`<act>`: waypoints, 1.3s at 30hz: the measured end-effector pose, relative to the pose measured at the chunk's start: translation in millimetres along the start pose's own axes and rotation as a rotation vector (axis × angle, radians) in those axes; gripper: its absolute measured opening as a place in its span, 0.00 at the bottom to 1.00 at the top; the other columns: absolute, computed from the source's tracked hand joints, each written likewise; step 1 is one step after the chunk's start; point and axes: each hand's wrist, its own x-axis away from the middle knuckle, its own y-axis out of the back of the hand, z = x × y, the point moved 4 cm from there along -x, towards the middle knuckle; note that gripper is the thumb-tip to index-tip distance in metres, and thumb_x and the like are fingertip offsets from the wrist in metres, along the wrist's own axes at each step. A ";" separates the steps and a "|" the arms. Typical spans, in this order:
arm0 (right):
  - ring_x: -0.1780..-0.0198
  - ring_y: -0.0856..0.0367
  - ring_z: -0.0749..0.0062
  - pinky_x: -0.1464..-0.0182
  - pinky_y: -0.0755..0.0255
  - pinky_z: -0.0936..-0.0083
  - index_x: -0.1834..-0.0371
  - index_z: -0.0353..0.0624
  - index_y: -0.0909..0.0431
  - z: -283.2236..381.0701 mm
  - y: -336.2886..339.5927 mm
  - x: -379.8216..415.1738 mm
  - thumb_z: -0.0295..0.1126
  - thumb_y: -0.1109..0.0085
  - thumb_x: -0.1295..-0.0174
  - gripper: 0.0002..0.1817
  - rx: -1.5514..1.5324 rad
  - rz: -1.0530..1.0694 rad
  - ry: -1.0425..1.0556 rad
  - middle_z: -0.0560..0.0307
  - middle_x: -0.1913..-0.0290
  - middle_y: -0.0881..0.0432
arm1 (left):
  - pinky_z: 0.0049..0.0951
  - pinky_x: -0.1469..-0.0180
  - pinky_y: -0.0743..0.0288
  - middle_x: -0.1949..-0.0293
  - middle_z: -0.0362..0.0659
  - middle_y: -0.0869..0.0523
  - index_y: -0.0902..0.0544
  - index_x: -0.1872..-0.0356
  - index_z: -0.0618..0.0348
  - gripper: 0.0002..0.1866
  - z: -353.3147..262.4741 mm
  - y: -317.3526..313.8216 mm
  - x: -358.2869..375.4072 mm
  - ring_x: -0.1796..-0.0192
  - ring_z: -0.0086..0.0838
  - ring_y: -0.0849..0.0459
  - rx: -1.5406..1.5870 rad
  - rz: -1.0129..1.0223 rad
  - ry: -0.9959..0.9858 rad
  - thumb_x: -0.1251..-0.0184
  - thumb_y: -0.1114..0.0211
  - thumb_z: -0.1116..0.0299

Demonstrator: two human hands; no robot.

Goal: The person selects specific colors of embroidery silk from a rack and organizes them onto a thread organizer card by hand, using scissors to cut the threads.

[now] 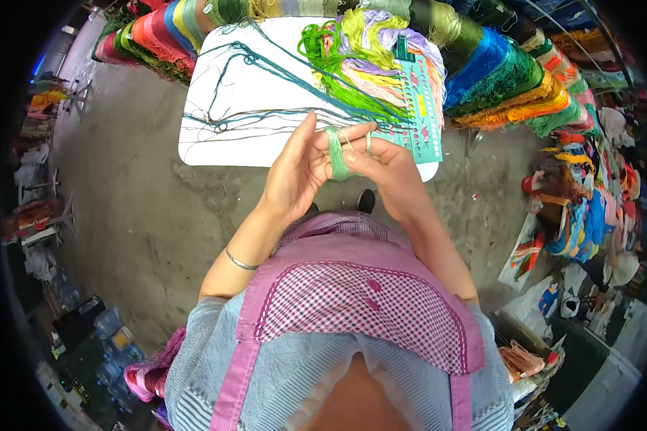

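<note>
My left hand [295, 169] and my right hand [388, 169] meet in front of me over the near edge of a white table [216, 144]. Both pinch a small skein of light green thread [336, 154], which loops between the fingers. Just beyond my right hand lies a teal plastic thread organiser card [420, 108] with holes. Bunches of bright green, yellow, pink and lilac threads [359, 65] are piled beside the card. Loose teal and dark strands [251, 79] spread across the table's left part.
Heaps of coloured thread skeins [510, 79] ring the table at the back and right. More bundles and bags [589, 208] lie on the concrete floor [136, 215] at the right. Water bottles [108, 337] stand at the lower left.
</note>
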 end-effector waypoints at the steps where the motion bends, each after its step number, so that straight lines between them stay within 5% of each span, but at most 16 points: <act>1: 0.59 0.23 0.82 0.53 0.31 0.81 0.57 0.36 0.18 0.1 -0.3 0.9 0.31 0.39 0.36 0.10 0.024 0.026 0.012 0.62 0.61 0.17 | 0.28 0.42 0.22 0.43 0.56 0.19 0.25 0.40 0.70 0.23 1.6 4.9 0.7 0.46 0.31 0.16 0.000 0.000 0.001 0.22 0.55 0.60; 3: 0.55 0.21 0.81 0.50 0.29 0.78 0.55 0.36 0.18 0.2 -2.8 3.4 0.29 0.40 0.35 0.10 0.050 0.057 0.020 0.60 0.56 0.16 | 0.22 0.51 0.23 0.47 0.51 0.15 0.18 0.48 0.70 0.19 -1.9 14.5 4.8 0.53 0.24 0.16 -0.458 -0.078 -0.090 0.25 0.49 0.63; 7: 0.55 0.20 0.80 0.49 0.29 0.79 0.59 0.35 0.16 8.7 -5.0 11.2 0.26 0.37 0.38 0.07 -0.062 0.015 0.064 0.57 0.55 0.15 | 0.21 0.60 0.27 0.56 0.47 0.12 0.13 0.57 0.65 0.11 -2.8 29.7 10.5 0.60 0.17 0.18 -0.561 -0.206 -0.077 0.32 0.38 0.68; 10: 0.55 0.21 0.81 0.50 0.29 0.80 0.60 0.35 0.16 10.0 -4.6 12.9 0.26 0.36 0.38 0.07 -0.079 0.035 0.095 0.58 0.56 0.15 | 0.21 0.55 0.25 0.55 0.48 0.12 0.13 0.60 0.67 0.13 -1.8 15.6 12.2 0.59 0.18 0.17 -0.343 -0.251 -0.048 0.31 0.37 0.65; 13: 0.52 0.22 0.81 0.49 0.29 0.80 0.61 0.34 0.16 8.4 -2.0 13.0 0.25 0.37 0.38 0.06 -0.067 0.028 0.136 0.58 0.57 0.15 | 0.20 0.55 0.25 0.54 0.49 0.12 0.13 0.60 0.68 0.14 0.3 5.6 13.6 0.59 0.18 0.17 -0.443 -0.174 -0.179 0.30 0.37 0.65; 24: 0.54 0.21 0.78 0.48 0.30 0.76 0.61 0.37 0.17 13.8 -4.0 15.0 0.24 0.38 0.38 0.04 -0.035 0.085 0.076 0.59 0.58 0.15 | 0.20 0.58 0.22 0.55 0.48 0.12 0.14 0.58 0.68 0.12 2.0 17.0 17.3 0.60 0.19 0.17 -0.338 -0.213 -0.121 0.29 0.38 0.67; 29: 0.58 0.21 0.82 0.51 0.29 0.80 0.56 0.38 0.17 5.9 -1.6 8.2 0.29 0.38 0.36 0.08 0.189 0.071 0.224 0.61 0.61 0.15 | 0.20 0.56 0.21 0.54 0.48 0.12 0.13 0.57 0.67 0.12 4.1 11.4 18.0 0.58 0.23 0.15 -0.384 -0.217 -0.162 0.29 0.39 0.68; 35: 0.56 0.21 0.78 0.50 0.28 0.76 0.56 0.37 0.19 6.7 0.8 8.6 0.27 0.39 0.35 0.08 -0.162 0.034 0.081 0.59 0.58 0.17 | 0.22 0.54 0.21 0.51 0.49 0.13 0.15 0.52 0.68 0.16 2.0 8.7 16.6 0.54 0.24 0.15 -0.212 -0.262 -0.067 0.26 0.41 0.64; 39: 0.58 0.20 0.79 0.51 0.28 0.76 0.54 0.35 0.19 3.0 -7.3 7.0 0.27 0.38 0.36 0.09 0.010 0.054 0.075 0.59 0.58 0.16 | 0.18 0.54 0.22 0.47 0.50 0.15 0.17 0.50 0.70 0.20 7.6 4.4 14.3 0.55 0.22 0.16 -0.235 -0.219 -0.089 0.23 0.47 0.60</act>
